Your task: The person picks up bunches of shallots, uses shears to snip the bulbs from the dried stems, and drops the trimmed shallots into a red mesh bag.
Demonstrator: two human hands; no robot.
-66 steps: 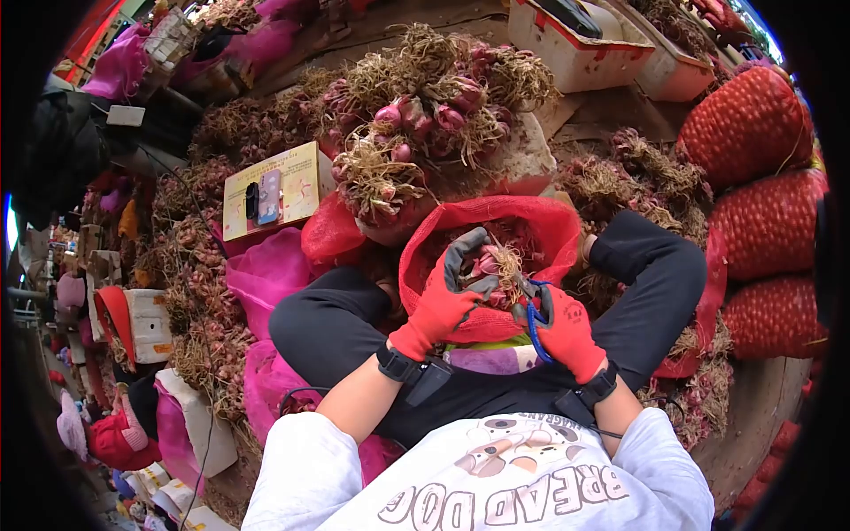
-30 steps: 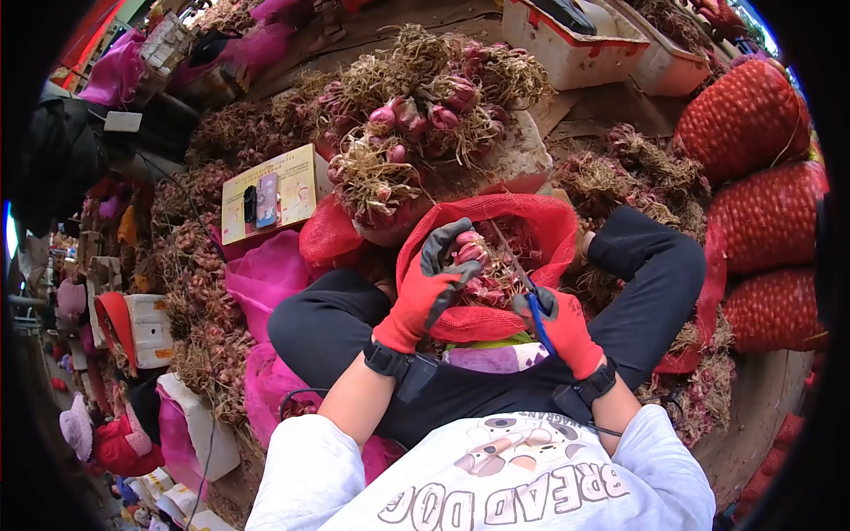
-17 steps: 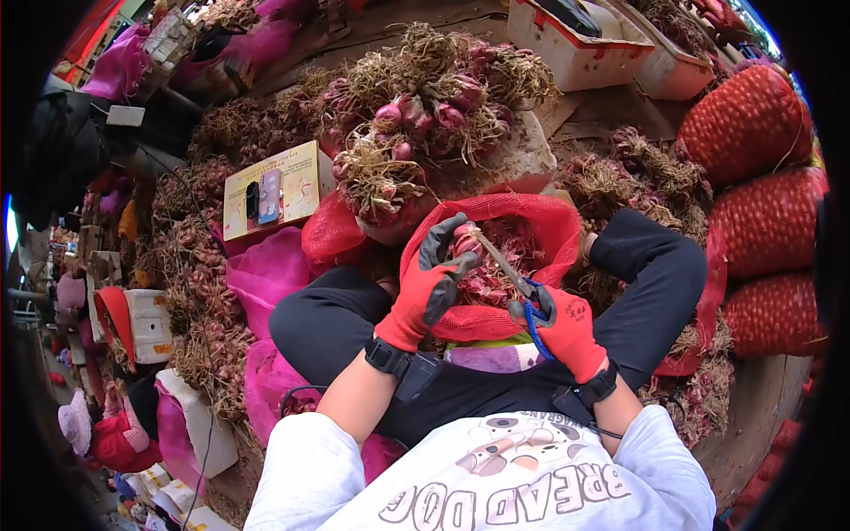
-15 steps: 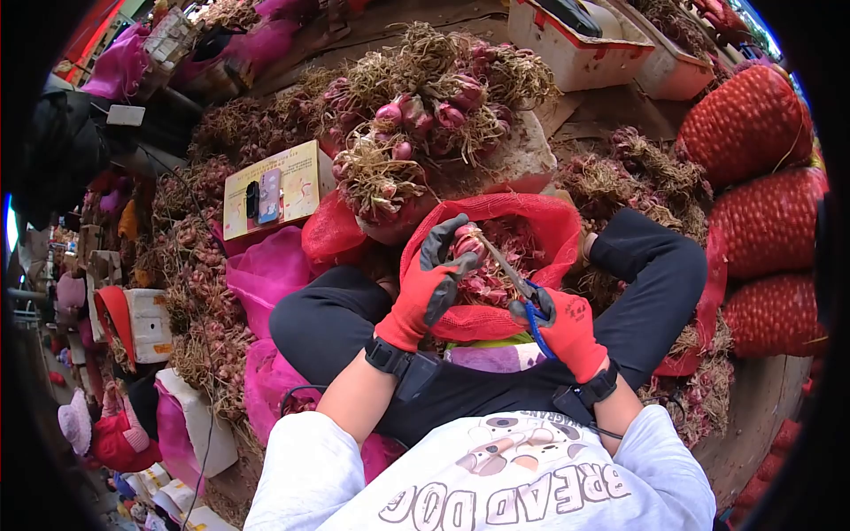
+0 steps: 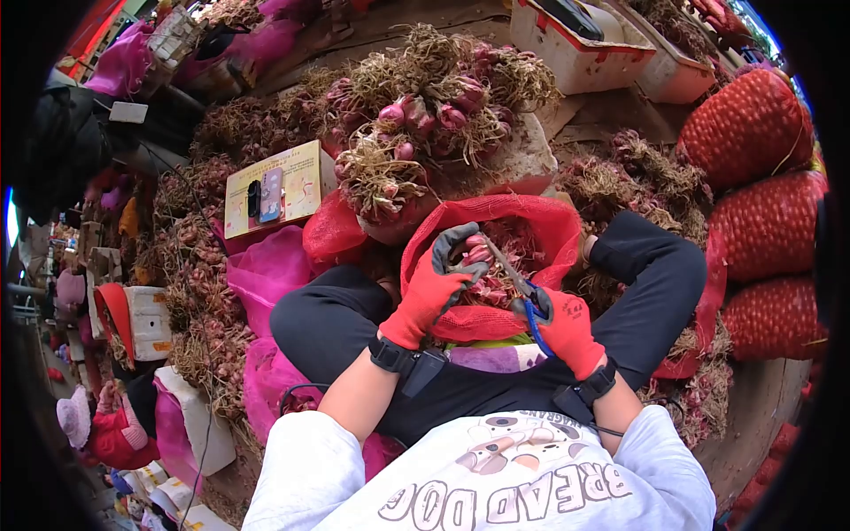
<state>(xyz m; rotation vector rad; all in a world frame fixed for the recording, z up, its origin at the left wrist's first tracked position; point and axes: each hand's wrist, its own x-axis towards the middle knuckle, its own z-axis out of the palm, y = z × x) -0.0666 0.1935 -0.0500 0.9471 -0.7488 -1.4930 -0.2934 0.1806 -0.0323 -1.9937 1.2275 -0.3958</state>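
Note:
My left hand (image 5: 440, 281), in a red and dark grey glove, is closed around a small shallot bunch (image 5: 477, 249) over an open red mesh bag (image 5: 567, 232). In my gloved right hand (image 5: 564, 326) is a pair of scissors (image 5: 534, 311) with blue handles, fingers wrapped around the grips. The blades point up and left, their tips beside the shallots; whether they touch is hard to tell. Loose shallots and skins (image 5: 521, 243) lie inside the bag between my legs. Beyond it, a large heap of shallots with dry stalks (image 5: 416, 115) rests on a pale block (image 5: 522, 155).
A yellow box (image 5: 237, 205) at left carries a phone (image 5: 271, 196) and a small black object. Full red mesh sacks (image 5: 753, 221) are stacked at right. White foam boxes (image 5: 580, 66) stand at the back. More shallots (image 5: 199, 292) cover the ground at left, with pink netting (image 5: 270, 274) alongside.
My left hand has lowered slightly and its fingers have curled further in, with the shallots turned in its grip. My right hand and the scissors stay nearly in place.

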